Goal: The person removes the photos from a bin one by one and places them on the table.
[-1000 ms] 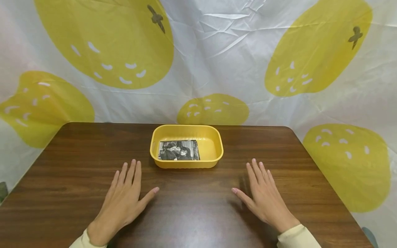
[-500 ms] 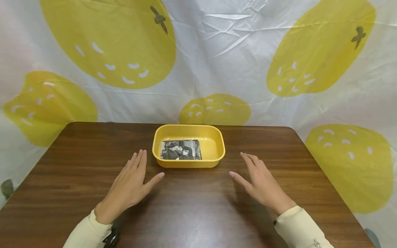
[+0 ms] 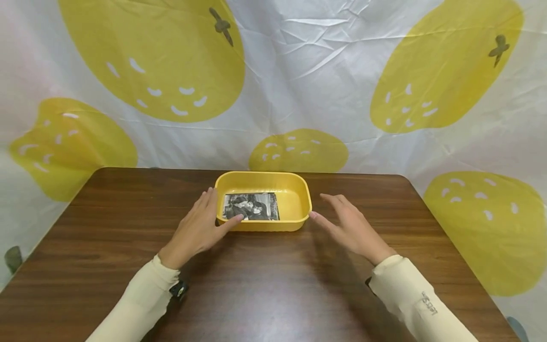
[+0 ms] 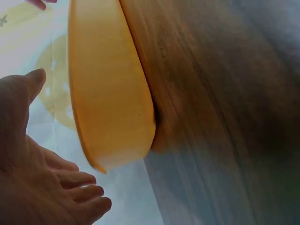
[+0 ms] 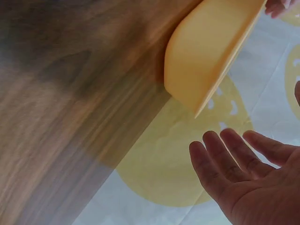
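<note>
A yellow plastic basket [image 3: 265,226], rounded at the corners, stands near the far edge of the table. Inside it, toward the left, lies a black-and-white photo print [image 3: 252,206] showing people; whether others lie beneath it is unclear. My left hand [image 3: 196,232] is at the basket's left end, thumb over the near rim in the head view. The left wrist view shows a gap between that hand [image 4: 47,178] and the basket wall [image 4: 110,89]. On the other side, my right hand [image 3: 352,228] hovers just off the right end, fingers extended and holding nothing, as the right wrist view confirms.
The brown wood-grain table [image 3: 265,285] stretches in front of the basket and to both sides. Behind it hangs a white cloth [image 3: 320,95] printed with large yellow fruit. A dark wrist strap [image 3: 178,289] shows under the left sleeve.
Both hands have moved forward and inward from the table's sides toward the two ends of the basket. Basket and photo keep their place; the view has shifted slightly.
</note>
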Tool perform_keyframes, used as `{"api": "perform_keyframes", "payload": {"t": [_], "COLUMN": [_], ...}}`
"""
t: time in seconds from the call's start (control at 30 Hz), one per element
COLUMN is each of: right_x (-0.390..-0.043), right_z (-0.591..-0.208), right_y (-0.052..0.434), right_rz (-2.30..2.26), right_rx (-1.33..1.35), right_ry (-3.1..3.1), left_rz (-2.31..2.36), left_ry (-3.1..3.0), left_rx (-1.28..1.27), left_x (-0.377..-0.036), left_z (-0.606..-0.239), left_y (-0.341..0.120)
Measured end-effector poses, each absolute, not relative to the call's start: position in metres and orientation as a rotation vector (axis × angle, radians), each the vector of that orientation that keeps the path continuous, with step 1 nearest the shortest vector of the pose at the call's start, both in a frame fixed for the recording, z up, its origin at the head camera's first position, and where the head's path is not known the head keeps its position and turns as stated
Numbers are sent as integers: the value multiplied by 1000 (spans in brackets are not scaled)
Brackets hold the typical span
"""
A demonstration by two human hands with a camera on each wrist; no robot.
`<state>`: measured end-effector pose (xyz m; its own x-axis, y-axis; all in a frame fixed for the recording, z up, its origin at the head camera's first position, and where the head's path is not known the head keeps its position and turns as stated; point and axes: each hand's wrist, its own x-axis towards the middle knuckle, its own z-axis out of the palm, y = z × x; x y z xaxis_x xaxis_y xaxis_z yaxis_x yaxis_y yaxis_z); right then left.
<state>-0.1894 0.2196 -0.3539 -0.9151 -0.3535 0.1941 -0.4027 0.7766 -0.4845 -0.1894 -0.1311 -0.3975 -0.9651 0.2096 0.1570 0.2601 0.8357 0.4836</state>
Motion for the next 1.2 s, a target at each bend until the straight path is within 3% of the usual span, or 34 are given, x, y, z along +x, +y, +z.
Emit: {"api": "perform_keyframes", "payload": {"t": [0.33,1.2], "right_x": [-215,-273], "right_z": [-348,-350], "right_y": [203,151], "right_rz": [898,1182], "right_rx": [675,667], "right_ry": [-2880,-3053], "left_rz": [-809,-856], "left_ry": [-2932,-2982], "left_rx": [-326,-268], "left_x": [-209,-217], "left_z": [-405,-412], "left_y": [-121,-122]}}
